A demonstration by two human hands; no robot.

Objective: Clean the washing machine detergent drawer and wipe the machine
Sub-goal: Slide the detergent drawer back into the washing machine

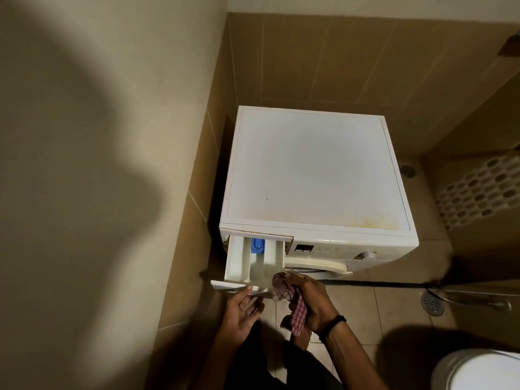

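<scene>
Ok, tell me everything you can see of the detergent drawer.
The detergent drawer is off-white plastic, pulled far out of the washing machine's upper left front. Dividers split it into three long compartments; a blue insert sits at the back of the middle one. The left hand's straight fingers touch its front panel, and the right hand holds a red checked cloth at its near right corner.

checked cloth [292, 299], smooth white plastic drawer [239, 263]
</scene>
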